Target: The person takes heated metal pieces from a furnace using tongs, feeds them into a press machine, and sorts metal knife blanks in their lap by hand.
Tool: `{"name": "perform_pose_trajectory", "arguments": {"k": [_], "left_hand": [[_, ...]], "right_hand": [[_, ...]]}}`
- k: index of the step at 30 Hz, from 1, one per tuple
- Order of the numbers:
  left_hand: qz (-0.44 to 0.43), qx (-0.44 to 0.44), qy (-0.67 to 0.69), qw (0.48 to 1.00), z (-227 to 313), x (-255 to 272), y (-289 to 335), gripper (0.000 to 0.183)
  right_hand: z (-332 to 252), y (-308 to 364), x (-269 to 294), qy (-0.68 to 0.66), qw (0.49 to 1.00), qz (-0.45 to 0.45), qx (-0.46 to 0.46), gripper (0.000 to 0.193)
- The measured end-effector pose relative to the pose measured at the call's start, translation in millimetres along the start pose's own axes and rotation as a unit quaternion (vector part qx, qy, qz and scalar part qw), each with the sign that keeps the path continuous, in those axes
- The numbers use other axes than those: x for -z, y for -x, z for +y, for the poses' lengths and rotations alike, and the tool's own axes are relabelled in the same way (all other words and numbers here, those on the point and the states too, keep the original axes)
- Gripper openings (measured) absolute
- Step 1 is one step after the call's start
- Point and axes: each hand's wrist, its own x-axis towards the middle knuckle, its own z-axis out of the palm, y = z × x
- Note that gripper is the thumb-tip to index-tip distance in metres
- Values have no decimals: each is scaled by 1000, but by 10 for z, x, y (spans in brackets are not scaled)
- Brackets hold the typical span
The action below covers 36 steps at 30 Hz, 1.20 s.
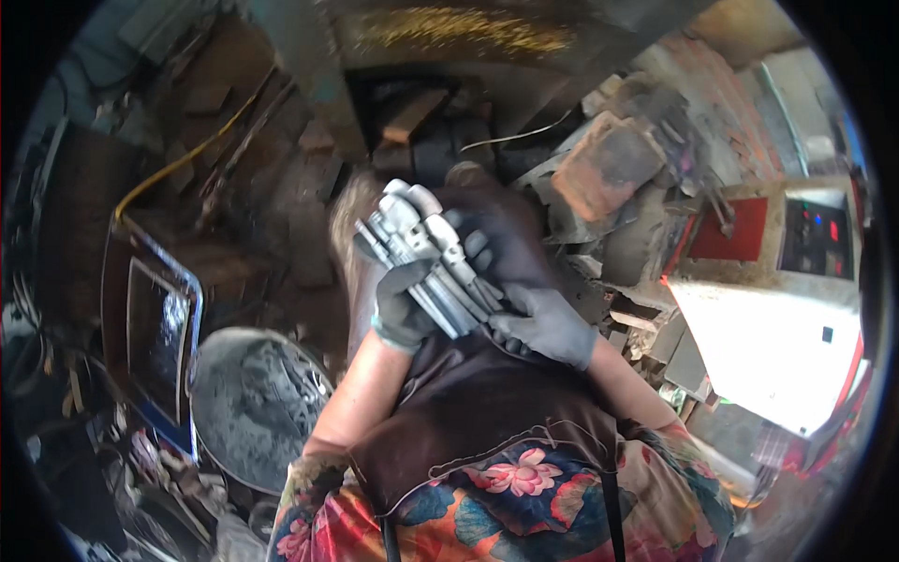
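Observation:
A bundle of several long silvery metal pieces (435, 258) lies slantwise above my lap. Each has a slim shaft and a thicker, rounded head, and the heads point up and away; their exact kind I cannot make out. My left hand (405, 302), in a dark grey glove, is closed around the bundle from the left, its fingertips showing on the far side. In a matching glove, my right hand (548, 326) has its fingers bent against the near right end of the shafts. A dark brown apron (487, 393) covers my lap beneath both hands.
A round metal tub (257, 403) with grey contents stands at the left, beside a dark framed panel (154, 337). On the right are a white and red machine (768, 318) with a lit display, and a brick (609, 167) among rubble. Yellow grains lie on a surface (468, 33) ahead.

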Motion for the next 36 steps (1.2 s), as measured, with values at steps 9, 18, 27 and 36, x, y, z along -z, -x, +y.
{"name": "perform_pose_trajectory", "arguments": {"k": [9, 18, 27, 36], "left_hand": [[45, -50, -35, 997, -9, -92, 16, 60], [75, -42, -51, 995, -26, -129, -8, 61], [70, -38, -54, 995, -10, -126, -44, 63], [17, 16, 22, 999, 58, 65, 8, 68]], "right_hand": [[275, 180, 549, -186, 951, 115, 217, 22], [524, -830, 1546, -344, 769, 494, 214, 19], [338, -1314, 2102, -570, 654, 342, 363, 30], [-1409, -1271, 1443, -335, 852, 176, 361, 60]]}}
